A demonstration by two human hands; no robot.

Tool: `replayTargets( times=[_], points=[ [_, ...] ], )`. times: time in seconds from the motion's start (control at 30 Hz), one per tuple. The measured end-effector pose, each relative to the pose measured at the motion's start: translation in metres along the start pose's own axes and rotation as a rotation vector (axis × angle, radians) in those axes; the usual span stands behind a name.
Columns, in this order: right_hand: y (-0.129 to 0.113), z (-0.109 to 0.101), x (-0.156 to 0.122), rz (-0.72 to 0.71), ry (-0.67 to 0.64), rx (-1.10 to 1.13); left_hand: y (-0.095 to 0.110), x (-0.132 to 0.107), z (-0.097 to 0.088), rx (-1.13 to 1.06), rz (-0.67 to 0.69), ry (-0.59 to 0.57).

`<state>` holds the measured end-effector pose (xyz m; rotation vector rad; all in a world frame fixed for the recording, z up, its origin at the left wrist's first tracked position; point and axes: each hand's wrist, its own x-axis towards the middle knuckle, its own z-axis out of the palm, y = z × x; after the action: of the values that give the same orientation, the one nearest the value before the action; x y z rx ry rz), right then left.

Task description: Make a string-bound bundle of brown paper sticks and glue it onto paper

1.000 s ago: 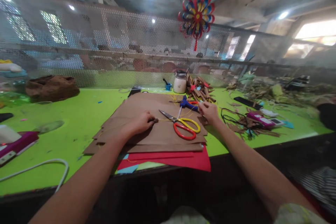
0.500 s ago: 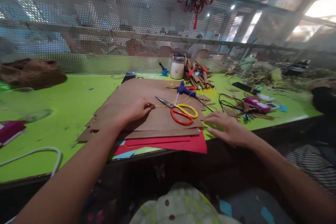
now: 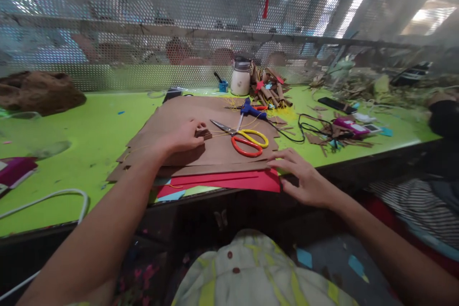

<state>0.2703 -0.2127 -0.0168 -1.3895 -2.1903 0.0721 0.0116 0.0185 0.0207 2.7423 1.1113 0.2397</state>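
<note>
My left hand (image 3: 179,137) is closed on a small folded piece of brown paper (image 3: 205,134), with a thin yellow thread running from it toward the scissors. It rests above a stack of brown paper sheets (image 3: 179,111). Scissors (image 3: 234,132) with one red and one yellow handle loop lie on the stack, slightly spread. Behind them is a blue glue gun (image 3: 248,107). My right hand (image 3: 304,181), fingers apart, is at the stack's front right corner; its fingertips reach the sheet edge, beside red paper (image 3: 263,181) that sticks out underneath.
A white jar (image 3: 240,80), a small blue pot (image 3: 223,86) and a pile of rolled brown paper (image 3: 274,88) stand at the back. A black phone (image 3: 337,105) and a pink device (image 3: 351,126) lie right among scraps. A white cable (image 3: 68,192) curves at left.
My right hand has moved inward to the stack's corner. My left hand has turned slightly, showing more of the folded paper. The view has tilted down a little.
</note>
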Motion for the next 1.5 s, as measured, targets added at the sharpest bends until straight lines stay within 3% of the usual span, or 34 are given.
replayTargets(
  times=[0.13,0.27,0.4,0.53,0.67,0.9,0.97,1.1,1.13,1.17,1.23,1.33,1.5],
  points=[
    [-0.013,0.012,-0.013,0.001,-0.036,-0.099,0.018,-0.009,-0.022,0.108,0.019,0.03],
    [-0.006,0.02,-0.012,-0.05,0.09,-0.075,0.052,-0.03,-0.043,0.053,0.231,-0.167],
    [0.004,0.007,0.007,-0.137,0.164,0.051,0.08,-0.047,-0.039,0.012,0.378,-0.296],
    [0.011,-0.012,0.036,-0.158,0.217,0.018,0.087,-0.052,-0.018,0.066,0.418,-0.258],
    [0.02,-0.021,0.064,-0.191,0.242,-0.028,0.082,-0.05,0.001,0.101,0.366,-0.07],
    [0.024,-0.033,0.086,-0.236,0.17,-0.014,0.077,-0.048,0.015,0.302,0.239,0.042],
    [0.019,-0.034,0.08,-0.203,0.259,-0.032,0.077,-0.048,0.016,0.345,0.185,0.053],
    [0.001,-0.02,0.047,-0.019,0.652,-0.103,0.077,-0.047,0.015,0.321,0.128,0.066],
    [-0.003,-0.013,0.038,-0.006,0.668,-0.105,0.077,-0.046,0.014,0.305,0.119,0.075],
    [-0.006,-0.006,0.03,-0.003,0.625,-0.096,0.077,-0.045,0.013,0.285,0.108,0.082],
    [-0.01,0.009,0.023,-0.039,0.379,-0.09,0.077,-0.044,0.01,0.237,0.082,0.077],
    [-0.01,0.024,0.033,-0.091,0.068,-0.221,0.077,-0.042,0.005,0.173,0.032,0.07],
    [-0.003,0.037,0.058,-0.093,-0.097,-0.324,0.075,-0.041,0.004,0.16,-0.026,0.12]
  ],
)
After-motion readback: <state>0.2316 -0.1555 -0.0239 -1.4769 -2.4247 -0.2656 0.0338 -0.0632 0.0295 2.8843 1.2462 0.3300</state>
